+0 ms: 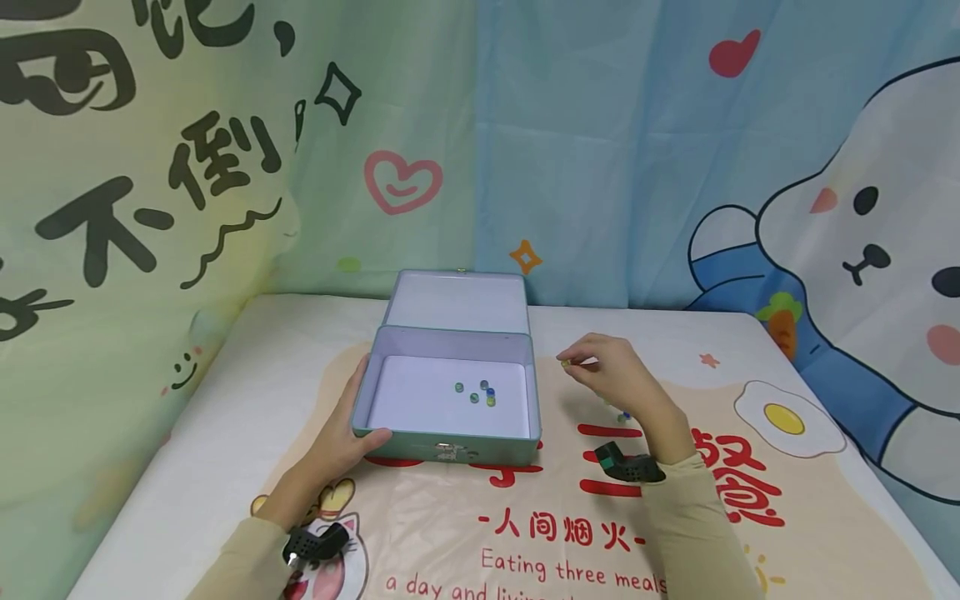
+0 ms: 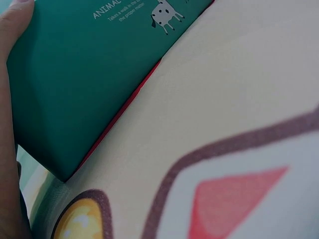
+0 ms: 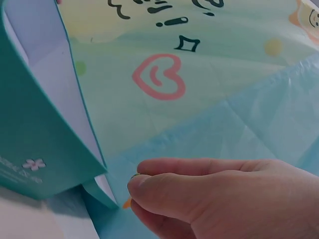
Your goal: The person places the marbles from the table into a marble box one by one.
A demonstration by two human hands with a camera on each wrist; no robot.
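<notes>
A green hinged box [image 1: 423, 448] with a white inside stands on the table, its lid [image 1: 457, 300] raised at the back. Several small glass marbles [image 1: 474, 398], green and blue, lie in its right half. My left hand [image 1: 333, 446] grips the box at the left front corner, fingers along the side wall and thumb over the front. To the right of the box and apart from it, my right hand [image 1: 611, 371] pinches a small yellow-green marble [image 1: 566, 362] between thumb and fingertips. In the right wrist view the thumb mostly hides that marble.
A few more marbles [image 1: 624, 417] lie on the tablecloth under the right wrist, partly hidden by it. The printed tablecloth [image 1: 555, 575] covers the table. Behind its back edge hangs a printed curtain [image 1: 585, 167].
</notes>
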